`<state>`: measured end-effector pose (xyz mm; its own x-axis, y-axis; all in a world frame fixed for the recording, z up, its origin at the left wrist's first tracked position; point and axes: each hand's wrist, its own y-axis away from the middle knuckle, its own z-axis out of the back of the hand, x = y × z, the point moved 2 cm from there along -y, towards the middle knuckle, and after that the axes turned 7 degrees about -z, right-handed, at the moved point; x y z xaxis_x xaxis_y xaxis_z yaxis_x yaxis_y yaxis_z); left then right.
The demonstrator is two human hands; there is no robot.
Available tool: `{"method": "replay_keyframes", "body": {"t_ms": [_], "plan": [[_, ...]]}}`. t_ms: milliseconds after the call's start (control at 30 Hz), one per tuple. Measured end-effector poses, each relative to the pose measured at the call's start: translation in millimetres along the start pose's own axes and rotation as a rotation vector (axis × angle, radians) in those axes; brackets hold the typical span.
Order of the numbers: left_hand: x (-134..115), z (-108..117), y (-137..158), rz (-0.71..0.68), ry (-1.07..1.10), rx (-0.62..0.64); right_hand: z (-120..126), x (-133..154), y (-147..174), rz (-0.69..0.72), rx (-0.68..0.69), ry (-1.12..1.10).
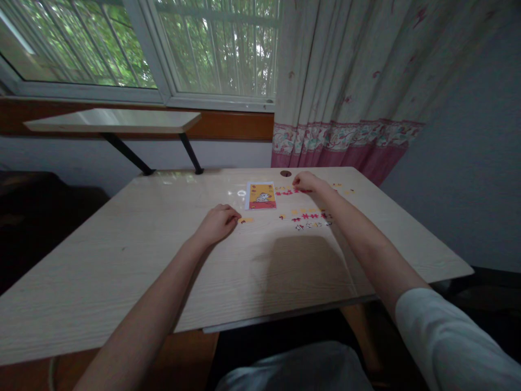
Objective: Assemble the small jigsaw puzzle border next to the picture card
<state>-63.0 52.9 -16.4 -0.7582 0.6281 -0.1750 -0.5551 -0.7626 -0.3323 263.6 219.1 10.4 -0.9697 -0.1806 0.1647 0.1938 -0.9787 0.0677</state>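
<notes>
My left hand (220,221) rests on the table with its fingers curled together. Its fingertips are at the left end of a small yellow strip of puzzle pieces (247,220) with a dark red spot. Further back, my right hand (307,181) is closed, fingertips down over a row of pink puzzle pieces (285,193); whatever they pinch is too small to make out. Between the hands lies a picture card (261,196), yellow and red with a white animal. Rows of yellow, pink (311,216) and black-and-white puzzle pieces (313,225) lie nearer me, left of my right forearm.
The light wooden table (154,260) has a round cable hole (286,174) near its back edge. A raised shelf (118,120) on dark legs stands at the back left. Several loose yellow pieces (349,191) lie right of my right wrist. A curtain (325,136) hangs behind.
</notes>
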Motion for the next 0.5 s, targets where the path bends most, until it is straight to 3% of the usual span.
{"method": "replay_keyframes", "body": {"t_ms": [500], "plan": [[-1.6, 0.8, 0.1, -0.001, 0.013, 0.011, 1.3, 0.3, -0.7, -0.019, 0.104, -0.090]]}}
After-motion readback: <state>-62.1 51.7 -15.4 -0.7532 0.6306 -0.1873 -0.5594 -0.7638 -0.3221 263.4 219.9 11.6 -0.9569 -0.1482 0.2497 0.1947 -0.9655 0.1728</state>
